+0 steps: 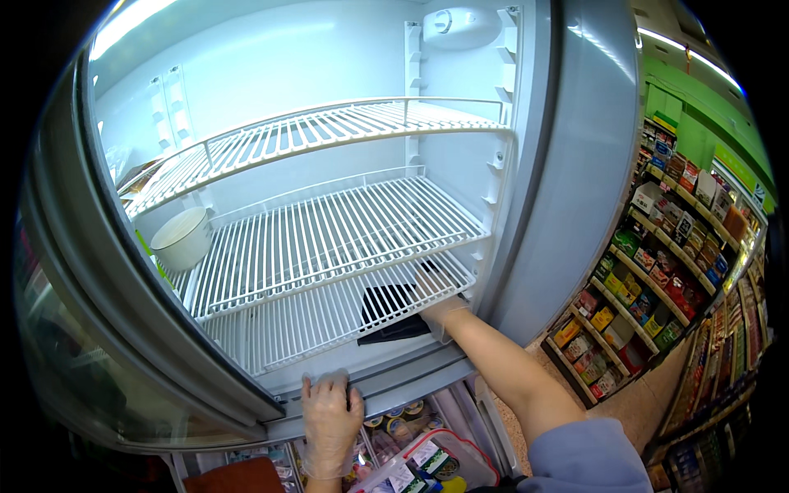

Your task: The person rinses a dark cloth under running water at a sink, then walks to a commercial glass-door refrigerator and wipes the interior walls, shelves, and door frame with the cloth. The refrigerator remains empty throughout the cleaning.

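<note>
My left hand (330,417), in a clear plastic glove, rests with bent fingers on the front sill (382,388) of an upright refrigerator. My right arm reaches inside, below the lowest white wire shelf (320,333). There my right hand (438,292), also gloved, shows only partly between the wires, so its grip is unclear. A black cloth (396,329) lies on the refrigerator floor beside that hand, partly seen through the shelf. Above are a middle wire shelf (329,238) and an upper one (312,135).
A round whitish container (182,238) stands at the left of the middle shelf. The sliding glass door (107,345) is on the left. Below the sill, a clear red-rimmed box (472,456) sits among small packages. Stocked store shelves (649,271) stand at the right.
</note>
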The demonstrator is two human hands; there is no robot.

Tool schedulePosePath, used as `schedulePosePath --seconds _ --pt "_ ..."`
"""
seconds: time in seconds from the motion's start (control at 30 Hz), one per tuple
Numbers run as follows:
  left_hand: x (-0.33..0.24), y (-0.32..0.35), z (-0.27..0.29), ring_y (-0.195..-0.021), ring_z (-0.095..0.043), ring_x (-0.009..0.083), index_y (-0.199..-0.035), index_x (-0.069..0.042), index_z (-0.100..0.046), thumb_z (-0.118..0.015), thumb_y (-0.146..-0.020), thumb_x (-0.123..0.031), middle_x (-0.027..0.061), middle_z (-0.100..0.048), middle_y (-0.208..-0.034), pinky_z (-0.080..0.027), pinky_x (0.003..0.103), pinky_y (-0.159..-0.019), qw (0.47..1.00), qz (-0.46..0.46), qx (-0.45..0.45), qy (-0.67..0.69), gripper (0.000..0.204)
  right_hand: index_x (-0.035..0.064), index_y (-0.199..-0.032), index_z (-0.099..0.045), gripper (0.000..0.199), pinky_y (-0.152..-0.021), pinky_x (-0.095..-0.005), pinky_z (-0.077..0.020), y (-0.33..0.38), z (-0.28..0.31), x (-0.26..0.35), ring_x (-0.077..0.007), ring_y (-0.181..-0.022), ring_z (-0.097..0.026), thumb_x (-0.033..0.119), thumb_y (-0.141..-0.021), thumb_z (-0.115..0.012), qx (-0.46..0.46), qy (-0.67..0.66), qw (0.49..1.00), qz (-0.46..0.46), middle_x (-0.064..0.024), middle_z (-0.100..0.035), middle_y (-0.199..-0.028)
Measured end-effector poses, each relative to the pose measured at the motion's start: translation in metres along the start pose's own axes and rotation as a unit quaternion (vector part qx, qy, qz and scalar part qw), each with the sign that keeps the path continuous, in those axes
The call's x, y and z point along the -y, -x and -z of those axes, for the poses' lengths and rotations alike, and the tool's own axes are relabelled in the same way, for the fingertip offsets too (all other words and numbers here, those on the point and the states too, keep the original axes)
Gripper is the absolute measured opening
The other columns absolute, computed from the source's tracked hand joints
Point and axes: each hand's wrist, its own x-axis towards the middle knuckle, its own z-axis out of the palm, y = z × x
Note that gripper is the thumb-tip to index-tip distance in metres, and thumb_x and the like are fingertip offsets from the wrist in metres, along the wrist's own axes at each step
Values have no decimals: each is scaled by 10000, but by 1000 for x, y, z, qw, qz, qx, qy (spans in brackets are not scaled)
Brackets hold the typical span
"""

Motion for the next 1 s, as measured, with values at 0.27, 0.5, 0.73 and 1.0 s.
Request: schedulePosePath --seconds 0.27,0.5,0.73,1.0 --pt "-2 0 3 -950 -611 344 -1084 -34 -644 -632 -808 -114 151 -646 -958 -355 541 -1081 1000 5 14 -2 288 -4 -995 -641 250 -829 -539 -475 -20 -11 -5 -403 -902 -627 170 -831 -572 21 9 1000 -17 -229 -638 -970" --pt "-3 -2 4 -996 -603 341 -1083 -34 -645 -628 -813 -116 151 -647 -1013 -351 543 -1081 1000 9 16 8 283 -1 -987 -643 240 -815 -532 -478 -22 -17 -6 -399 -893 -628 162 -825 -576 15 15 1000 -6 -226 -636 -960" --pt "-1 -2 -2 -961 -613 335 -1067 -32 -644 -641 -804 -112 144 -654 -983 -363 531 -1080 1000 7 3 2 275 3 -979 -646 231 -801 -525 -482 -14 -11 -3 -394 -885 -628 155 -819 -581 -4 11 1000 18 -223 -634 -949" --pt "1 0 -3 -990 -610 335 -1093 1 -628 -632 -805 -130 160 -648 -995 -368 557 -1070 1000 -1 14 -5 316 7 -971 -648 220 -785 -518 -486 -12 -10 14 -389 -875 -628 146 -812 -586 -24 -35 998 52 -219 -631 -937"
